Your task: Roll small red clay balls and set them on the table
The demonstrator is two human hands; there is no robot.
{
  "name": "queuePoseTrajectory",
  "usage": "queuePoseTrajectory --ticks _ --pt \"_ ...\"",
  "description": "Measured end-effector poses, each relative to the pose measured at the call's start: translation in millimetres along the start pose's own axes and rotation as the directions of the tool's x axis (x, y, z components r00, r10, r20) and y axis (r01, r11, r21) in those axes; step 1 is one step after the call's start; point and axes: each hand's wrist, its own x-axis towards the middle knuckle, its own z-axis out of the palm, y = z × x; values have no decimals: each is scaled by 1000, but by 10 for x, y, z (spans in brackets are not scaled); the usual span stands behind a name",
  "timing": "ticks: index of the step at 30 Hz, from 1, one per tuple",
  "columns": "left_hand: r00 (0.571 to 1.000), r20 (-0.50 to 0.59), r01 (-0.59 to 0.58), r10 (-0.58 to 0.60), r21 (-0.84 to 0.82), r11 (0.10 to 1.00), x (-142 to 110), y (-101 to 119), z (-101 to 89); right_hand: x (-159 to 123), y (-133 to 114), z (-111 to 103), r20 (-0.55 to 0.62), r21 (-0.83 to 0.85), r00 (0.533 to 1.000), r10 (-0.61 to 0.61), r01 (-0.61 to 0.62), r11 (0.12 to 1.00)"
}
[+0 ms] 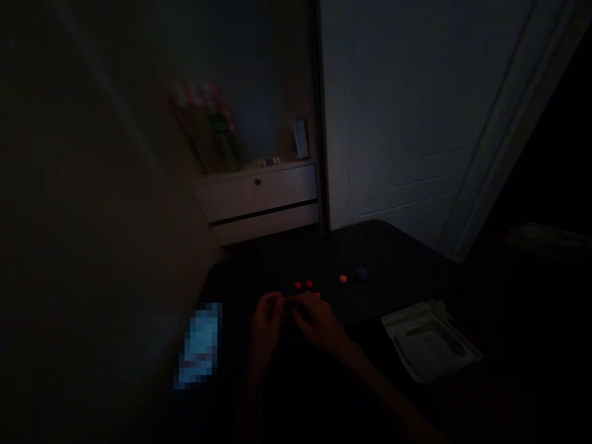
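Left hand (266, 317) and right hand (319, 317) of the person meet, in the head view, over the near part of the dark table (393, 246), with fingers bent and fingertips close together; a small dark piece (290, 304) seems to be between them, but the darkness is too strong, so one cannot tell whether either hand really grips it. The work appears to be in its middle: two red balls (298, 285) lie just beyond the fingertips, a third red piece (317, 295) shows partly behind the right hand, and farther to the right are an orange-pink ball (343, 279) and a larger purple ball (361, 273), near each other. These are rounded and lie apart from the fingers, while the piece between the hands looks not yet finished, as far as one may judge. The balls look smooth and matte, perhaps of some soft clay; the table has a flat, dark surface with rounded corners, and the bag (430, 339) beside it seems of thin, wrinkled, partly transparent plastic
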Motion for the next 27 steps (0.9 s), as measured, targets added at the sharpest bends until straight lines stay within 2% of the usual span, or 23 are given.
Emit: queuePoseTrajectory --ticks 12,23,27 --pt "1000 9 -30 30 9 1000 23 -59 3 -1 23 19 -3 -34 1000 -5 5 999" --pt "1000 27 -14 13 38 999 6 11 15 3 -3 -2 -2 -16 1000 5 -5 1000" --pt "998 58 -16 10 98 995 -14 65 4 -5 4 3 9 -11 1000 -3 3 1000"
